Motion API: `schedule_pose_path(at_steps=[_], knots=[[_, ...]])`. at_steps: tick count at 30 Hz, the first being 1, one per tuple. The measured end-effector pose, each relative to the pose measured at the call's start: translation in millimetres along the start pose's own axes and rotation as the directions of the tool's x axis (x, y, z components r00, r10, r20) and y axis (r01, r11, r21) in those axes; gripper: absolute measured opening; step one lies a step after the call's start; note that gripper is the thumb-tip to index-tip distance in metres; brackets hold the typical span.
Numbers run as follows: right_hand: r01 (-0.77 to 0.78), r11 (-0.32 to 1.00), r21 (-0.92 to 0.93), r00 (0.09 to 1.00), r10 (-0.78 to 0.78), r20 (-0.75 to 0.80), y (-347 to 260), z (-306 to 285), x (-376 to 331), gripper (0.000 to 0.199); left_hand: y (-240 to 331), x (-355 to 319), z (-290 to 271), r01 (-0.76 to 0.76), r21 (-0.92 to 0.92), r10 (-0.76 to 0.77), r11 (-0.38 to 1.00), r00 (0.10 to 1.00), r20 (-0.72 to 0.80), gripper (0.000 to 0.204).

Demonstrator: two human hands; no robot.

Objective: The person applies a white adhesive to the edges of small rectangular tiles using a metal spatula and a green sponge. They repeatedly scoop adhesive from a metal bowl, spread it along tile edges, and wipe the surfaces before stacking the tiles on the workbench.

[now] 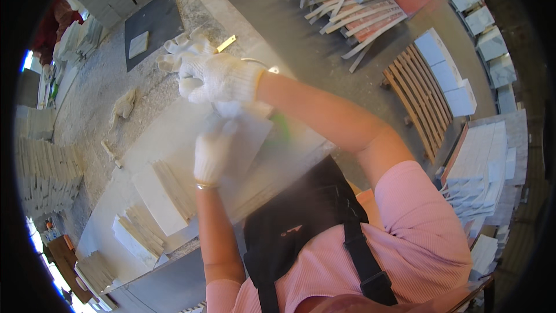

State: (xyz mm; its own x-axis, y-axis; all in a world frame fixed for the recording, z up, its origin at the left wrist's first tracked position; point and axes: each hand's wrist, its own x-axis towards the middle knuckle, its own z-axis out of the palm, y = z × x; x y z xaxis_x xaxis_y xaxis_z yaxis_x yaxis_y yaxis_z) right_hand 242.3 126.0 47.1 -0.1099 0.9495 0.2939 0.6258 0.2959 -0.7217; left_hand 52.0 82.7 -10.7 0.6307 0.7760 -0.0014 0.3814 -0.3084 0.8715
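My left hand (211,153), in a white knit glove, is low over the work table, its fingers smeared by motion and white haze. Under it lies a pale stone tile (253,137), blurred along its edges. Farther out, my right hand (223,78), gloved the same way, has its fingers curled in; what they hold, if anything, I cannot make out. Just beyond it rests a loose white glove (184,48), partly covered by the right hand. A yellow strip-like tool (226,43) sticks out beside that glove. Something green (282,127) shows as a blur right of the tile.
Stacks of thin stone tiles (163,194) stand on the near left of the table. A crumpled rag (122,108) and a small handled tool (111,154) lie left of my hands. Pallets with tiles (420,98) and strips (353,8) fill the right. A person (58,23) is at far left.
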Motion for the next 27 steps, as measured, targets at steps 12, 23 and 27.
schedule_pose_path(at_steps=[12, 23, 27], knots=[[-0.291, 0.921, 0.260, 0.955, 0.297, 0.015, -22, -87, -132, 0.046, 15, 0, -2, 0.197, -0.084, -0.198, 0.977, 0.980, -0.001, 0.040], [-0.271, 0.962, 0.035, 0.962, 0.269, 0.053, -9, -90, -137, 0.039, 25, 1, -7, 0.233, -0.013, -0.232, 0.972, 0.972, 0.030, 0.040], [-0.175, 0.982, -0.072, 0.983, 0.179, 0.051, -3, -88, -132, 0.040, 26, 1, -7, 0.243, -0.007, -0.243, 0.970, 0.969, 0.036, 0.039]])
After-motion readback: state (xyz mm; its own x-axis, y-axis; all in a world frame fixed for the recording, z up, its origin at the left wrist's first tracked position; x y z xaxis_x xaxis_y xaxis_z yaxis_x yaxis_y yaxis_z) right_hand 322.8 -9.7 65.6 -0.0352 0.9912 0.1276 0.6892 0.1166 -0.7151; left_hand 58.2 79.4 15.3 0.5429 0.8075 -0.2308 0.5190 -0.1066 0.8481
